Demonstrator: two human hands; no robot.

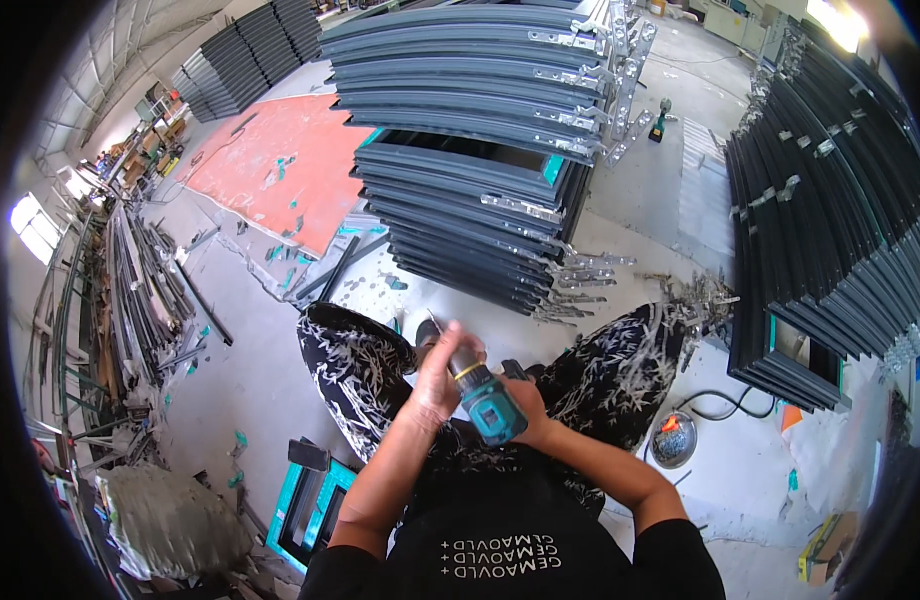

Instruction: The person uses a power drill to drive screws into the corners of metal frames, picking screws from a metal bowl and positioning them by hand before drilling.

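Note:
A teal and black cordless drill [494, 410] lies across my lap, its chuck and thin bit pointing up and to the left. My right hand [530, 412] is closed around the drill's handle, which is partly hidden behind the body. Around the chuck end, just behind the bit, my left hand [442, 375] is closed with its thumb along the top. Beyond my knees rises a stack of dark grey window frames [460, 230], with silvery metal brackets [525, 208] jutting from the right side.
Another stack of dark frames [830, 200] stands at the right. A round metal bowl [673, 440] with something orange sits beside my right knee, near a black hose [730, 405]. A second drill [660, 120] stands farther off. Long metal profiles [145, 280] lie at the left.

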